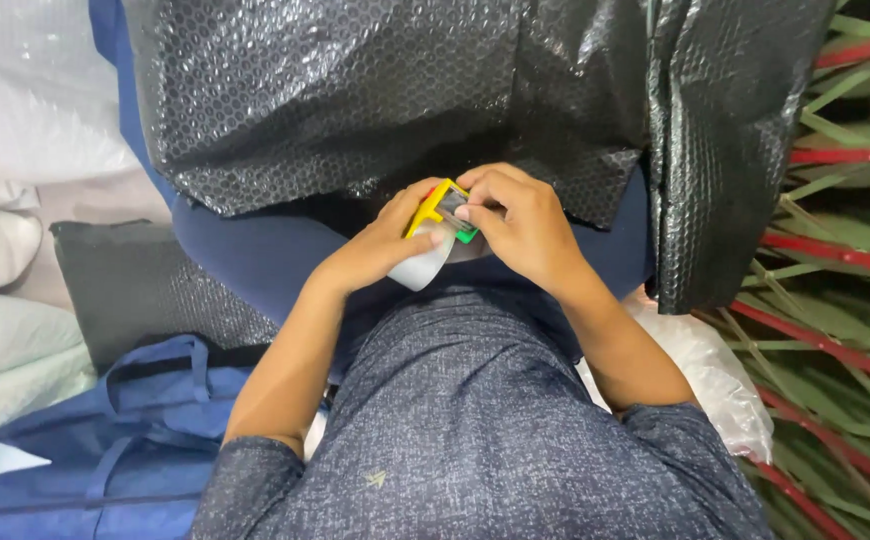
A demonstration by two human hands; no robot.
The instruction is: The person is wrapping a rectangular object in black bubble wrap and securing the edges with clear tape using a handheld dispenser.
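Observation:
A tape dispenser (442, 215) with a yellow, red and green frame and a clear roll of tape sits between both hands, just above my lap. My left hand (380, 245) grips it from the left, thumb pressed on the roll. From the right, my right hand (520, 220) closes over the dispenser with fingertips on its top edge. A large sheet of black bubble wrap (405, 90) lies spread over my knees directly beyond the hands.
A blue fabric bag (105, 440) lies at lower left beside a dark bubble-wrap pouch (145, 285). White padded bundles (15, 230) are stacked at left. A clear plastic bag (715, 370) sits at right on a green and red woven mat (835, 300).

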